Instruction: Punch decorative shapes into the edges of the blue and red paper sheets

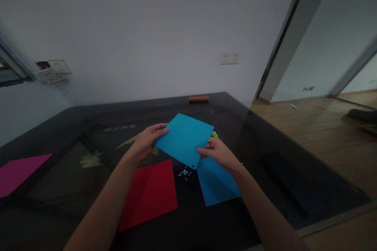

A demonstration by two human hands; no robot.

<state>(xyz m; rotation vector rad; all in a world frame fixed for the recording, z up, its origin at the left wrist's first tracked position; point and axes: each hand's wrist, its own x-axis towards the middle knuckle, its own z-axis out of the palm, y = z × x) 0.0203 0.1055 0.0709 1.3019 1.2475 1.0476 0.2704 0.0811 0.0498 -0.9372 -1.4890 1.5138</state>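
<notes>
Both of my hands hold a light blue paper sheet (184,138) up above a black glass table (73,125). My left hand (147,141) pinches its left edge and my right hand (218,153) grips its lower right edge. A small dark hole shows near the sheet's bottom corner. Just behind my right hand peeks a small green object (215,134), partly hidden. Tiny coloured paper bits (184,173) lie on the table below the held sheet.
A red sheet (150,192) lies under my left forearm, a darker blue sheet (216,182) under my right. A magenta sheet (17,172) lies at the far left. An orange bar (198,99) rests at the table's back edge. Wooden floor (318,125) lies to the right.
</notes>
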